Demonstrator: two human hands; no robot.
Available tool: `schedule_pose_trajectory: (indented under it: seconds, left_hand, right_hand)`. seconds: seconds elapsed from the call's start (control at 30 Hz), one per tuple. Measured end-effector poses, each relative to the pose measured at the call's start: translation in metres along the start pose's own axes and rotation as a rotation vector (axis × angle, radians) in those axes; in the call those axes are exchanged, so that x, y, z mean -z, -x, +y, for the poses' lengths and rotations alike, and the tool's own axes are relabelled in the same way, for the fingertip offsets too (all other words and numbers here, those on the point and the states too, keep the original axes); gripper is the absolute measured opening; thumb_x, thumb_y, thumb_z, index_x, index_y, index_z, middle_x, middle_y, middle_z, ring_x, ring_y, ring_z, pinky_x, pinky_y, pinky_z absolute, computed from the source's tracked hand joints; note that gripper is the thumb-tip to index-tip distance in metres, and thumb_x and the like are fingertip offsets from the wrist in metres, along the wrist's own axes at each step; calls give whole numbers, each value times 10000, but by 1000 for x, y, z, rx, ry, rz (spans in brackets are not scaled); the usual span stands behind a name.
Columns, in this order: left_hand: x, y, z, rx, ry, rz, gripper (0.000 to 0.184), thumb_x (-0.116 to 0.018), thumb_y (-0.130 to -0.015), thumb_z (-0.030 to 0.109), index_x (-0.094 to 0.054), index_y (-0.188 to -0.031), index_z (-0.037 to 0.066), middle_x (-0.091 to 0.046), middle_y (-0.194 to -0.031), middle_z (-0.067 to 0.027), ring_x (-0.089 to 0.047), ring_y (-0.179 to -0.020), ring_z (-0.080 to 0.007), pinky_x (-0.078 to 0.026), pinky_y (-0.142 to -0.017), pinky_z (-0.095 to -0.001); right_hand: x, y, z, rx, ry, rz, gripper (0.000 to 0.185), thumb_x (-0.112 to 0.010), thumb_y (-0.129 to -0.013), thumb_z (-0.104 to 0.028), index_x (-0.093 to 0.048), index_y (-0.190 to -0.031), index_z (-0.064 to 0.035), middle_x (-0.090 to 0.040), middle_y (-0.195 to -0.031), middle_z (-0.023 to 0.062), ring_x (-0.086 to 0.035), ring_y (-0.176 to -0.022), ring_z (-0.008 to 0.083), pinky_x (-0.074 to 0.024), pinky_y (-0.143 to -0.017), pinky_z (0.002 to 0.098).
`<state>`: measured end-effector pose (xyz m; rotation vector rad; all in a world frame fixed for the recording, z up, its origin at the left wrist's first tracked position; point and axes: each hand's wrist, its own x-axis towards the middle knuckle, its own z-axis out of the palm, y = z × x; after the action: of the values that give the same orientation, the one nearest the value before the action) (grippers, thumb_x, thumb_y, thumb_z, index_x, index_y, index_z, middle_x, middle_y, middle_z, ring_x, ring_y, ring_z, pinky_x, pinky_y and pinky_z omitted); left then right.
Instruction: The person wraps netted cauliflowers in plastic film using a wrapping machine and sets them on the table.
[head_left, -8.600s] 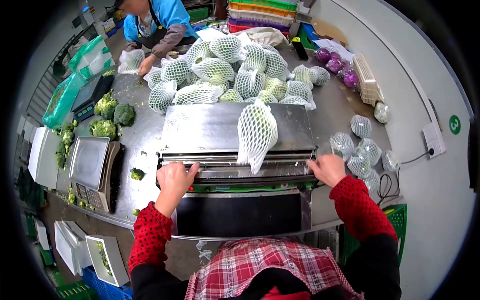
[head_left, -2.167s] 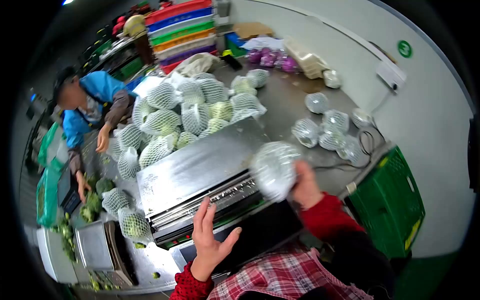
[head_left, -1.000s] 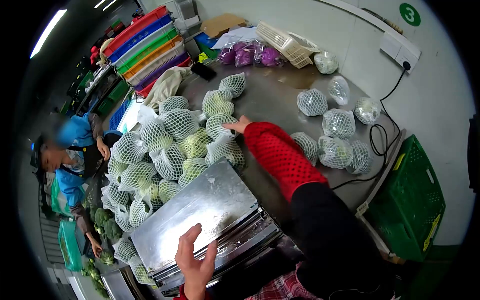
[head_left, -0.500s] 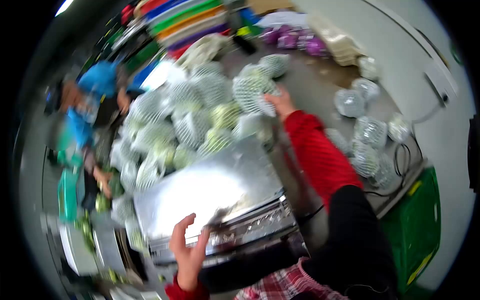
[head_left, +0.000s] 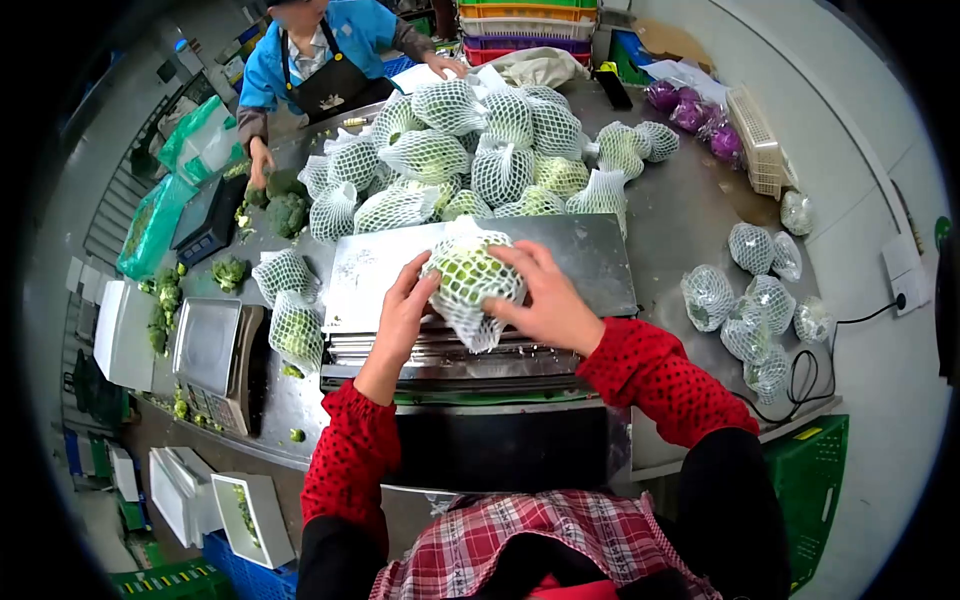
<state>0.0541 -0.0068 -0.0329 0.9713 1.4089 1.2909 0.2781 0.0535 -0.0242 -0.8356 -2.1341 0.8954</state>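
Observation:
A pale green vegetable head in a white foam net [head_left: 470, 280] is held between my two hands above a flat-topped metal machine [head_left: 375, 285]. My left hand [head_left: 398, 318] is closed against its left side. With thumb and fingers, my right hand [head_left: 552, 302] grips its right side. The foam net tapers to a loose end pointing toward me. Just behind the machine, a heap of similar netted heads [head_left: 430, 157] is piled on the metal table [head_left: 665, 215].
Across the table a co-worker in blue [head_left: 345, 30] touches broccoli [head_left: 287, 214] with one hand. Scales [head_left: 208, 345] stand at left. Film-wrapped heads [head_left: 748, 330] and a power cable [head_left: 812, 385] lie at right. Purple vegetables [head_left: 690, 115] sit beside a cream basket [head_left: 752, 145].
My right hand has brought a netted head from the heap to above the machine. My left hand, spread and holding nothing before, now grips it too. The camera view has turned.

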Motion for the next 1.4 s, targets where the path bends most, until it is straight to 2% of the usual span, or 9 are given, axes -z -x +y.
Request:
schedule_pose_trajectory:
  seconds: [0.2,0.33,0.53,0.73,0.8,0.93,1.13,1.27,1.4]
  left_hand:
    - [28,-2,-28,-236,-155,131,489,-634,-917,259,-515,-1302,-17,-639,-1087,-126,-584,-784,-134,-493,-700,-277]
    - [74,64,-8,-639,-1124,207,175,-705,-725,80,-657,-889,40,-617,-825,-99,-598,-761,-293,-497,-650,-397]
    - [105,63,3,-894,-1446,-408,394,-618,-695,50,-636,-1087,86,-567,-974,-66,-570,-906,-253,-481,-767,-360]
    - [91,35,9,-979,-1370,-686,340,-627,-724,65,-649,-1062,78,-573,-993,-77,-585,-854,-262,-501,-730,-370]
    - [95,39,-17,-1014,-1104,-532,227,-679,-720,46,-656,-946,55,-629,-935,-73,-633,-778,-262,-526,-634,-374]
    - [87,106,-5,-254,-508,-156,159,-620,-887,25,-692,-1026,-3,-708,-778,-79,-672,-698,-102,-531,-611,-253]
    - [27,42,115,-593,286,297,134,-488,-983,59,-584,-989,-34,-644,-1088,-197,-672,-923,-215,-545,-854,-307]
    - [25,-96,4,-725,-837,223,61,-589,-866,28,-563,-917,6,-590,-782,-233,-619,-691,-381,-469,-595,-428]
    - [33,-60,-27,-547,-783,-133,554,-602,-791,-50,-432,-1311,36,-649,-1096,-202,-668,-903,-375,-553,-744,-436]
  right_hand:
    - [32,30,-5,-252,-236,105,416,-630,-901,-291,-589,-1219,-25,-592,-1187,165,-616,-992,250,-487,-848,330]
    - [80,99,1,-48,481,2,116,-651,-814,-15,-663,-929,-23,-643,-806,76,-616,-687,218,-493,-620,289]
    - [86,102,12,181,719,-345,419,-652,-665,6,-652,-1053,-154,-591,-1001,23,-554,-952,249,-480,-772,356]
    - [89,89,27,379,693,-364,351,-704,-678,-40,-671,-1007,-156,-591,-1006,50,-582,-889,258,-491,-731,366]
    - [82,101,33,181,362,-249,180,-661,-792,-8,-665,-959,-75,-616,-1046,80,-641,-816,246,-525,-668,340]
    - [78,127,-14,-410,-544,-32,172,-536,-894,86,-619,-1034,30,-629,-1130,178,-671,-901,208,-574,-659,298]
    - [97,-3,-61,-71,-929,492,87,-528,-941,-38,-556,-948,44,-649,-942,189,-673,-774,249,-583,-673,341]
    - [33,-59,101,-312,-443,354,108,-520,-945,-59,-572,-971,31,-684,-855,114,-667,-770,172,-539,-715,286]
    - [14,-28,90,-243,-441,38,341,-542,-869,68,-532,-1197,-22,-628,-1115,152,-660,-1023,246,-528,-859,331]
